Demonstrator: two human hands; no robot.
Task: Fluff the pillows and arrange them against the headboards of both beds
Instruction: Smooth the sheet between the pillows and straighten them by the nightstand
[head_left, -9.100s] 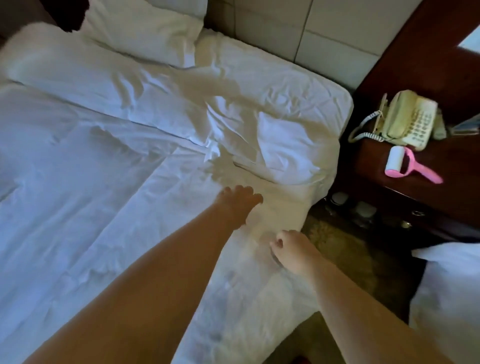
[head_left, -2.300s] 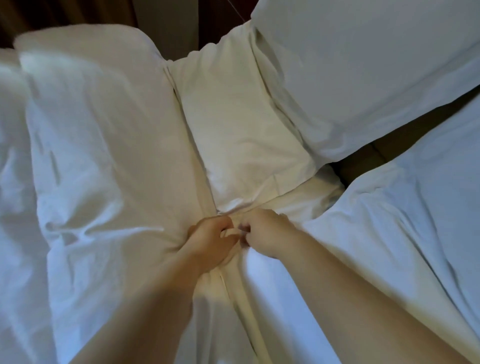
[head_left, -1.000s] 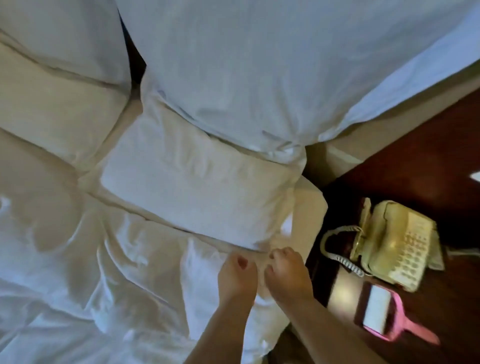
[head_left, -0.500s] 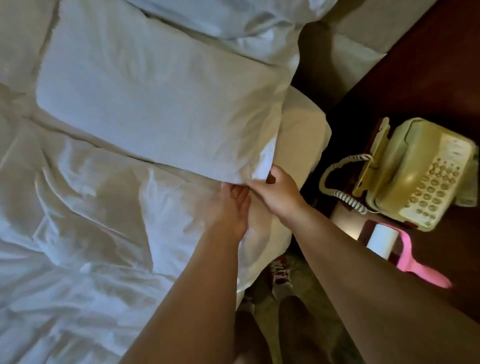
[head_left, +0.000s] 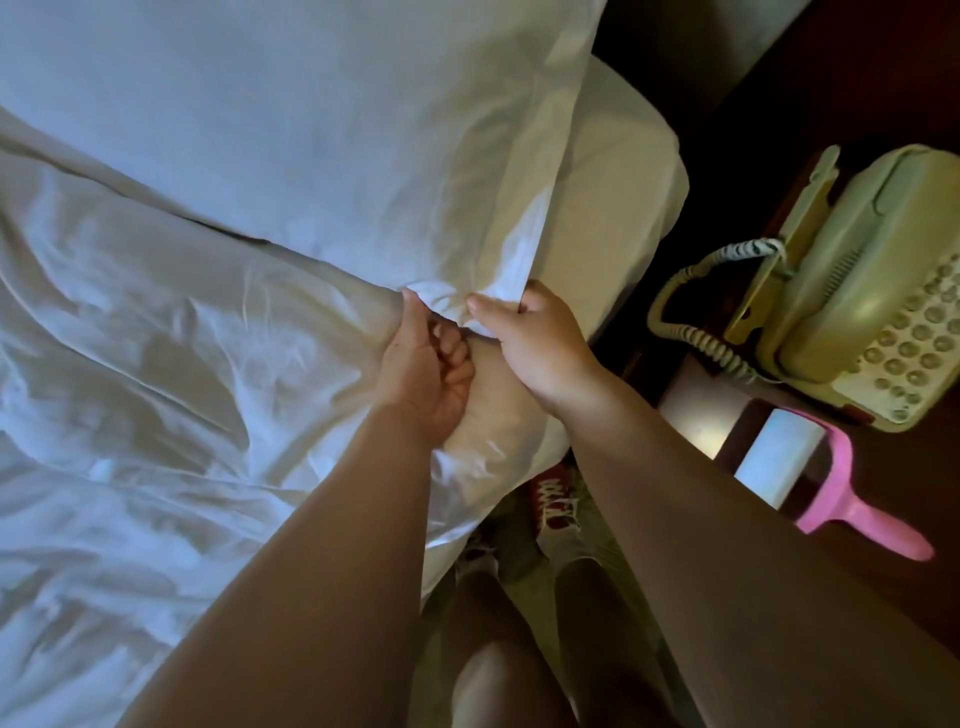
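A person's left hand (head_left: 431, 369) and right hand (head_left: 537, 343) clutch the near right corner of a white pillow (head_left: 311, 130) lying flat at the far end of the bed (head_left: 156, 405), fluffing apparently just beginning, with headboard placement and the second bed seemingly remaining.

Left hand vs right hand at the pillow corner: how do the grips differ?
The left hand is turned palm inward, its curled fingers showing; the right hand shows its back. The left hand's thumb meets the pillow corner from the left; the right hand pinches the pillowcase edge from the right, thumb on top. Both grip the same near corner, close together.
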